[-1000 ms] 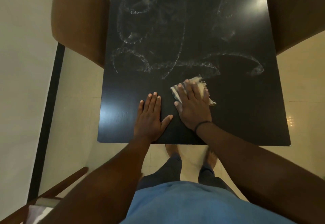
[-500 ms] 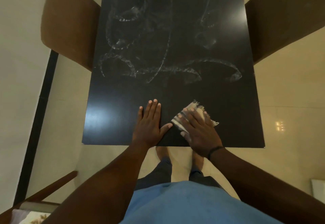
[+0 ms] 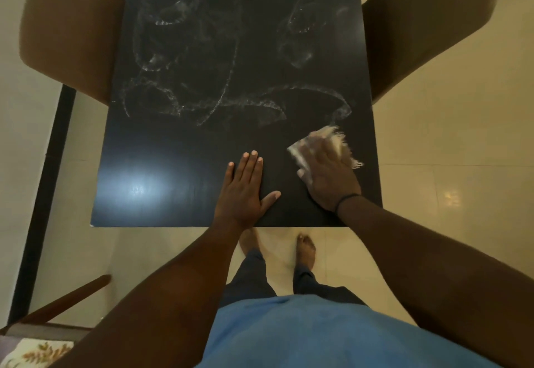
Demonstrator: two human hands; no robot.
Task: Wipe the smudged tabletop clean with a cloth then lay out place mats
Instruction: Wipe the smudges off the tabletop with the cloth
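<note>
The black tabletop (image 3: pixel 179 165) carries white chalky smudges (image 3: pixel 219 101) over its middle and far part; the near strip looks dark and shiny. My right hand (image 3: pixel 326 174) presses flat on a pale fringed cloth (image 3: pixel 339 142) near the table's right edge, fingers straight and blurred with motion. Only the cloth's fringe and left corner show past the fingers. My left hand (image 3: pixel 245 191) rests flat on the table near the front edge, fingers straight, holding nothing.
A brown chair (image 3: pixel 69 38) stands at the table's left side and another (image 3: pixel 422 26) at the right. A wooden chair arm (image 3: pixel 66 304) and a patterned cushion (image 3: pixel 31 353) sit at the lower left. My bare feet (image 3: pixel 306 249) stand on pale floor tiles.
My right hand has slid the cloth from beside my left hand out toward the table's right edge. My left hand has stayed planted on the table.
</note>
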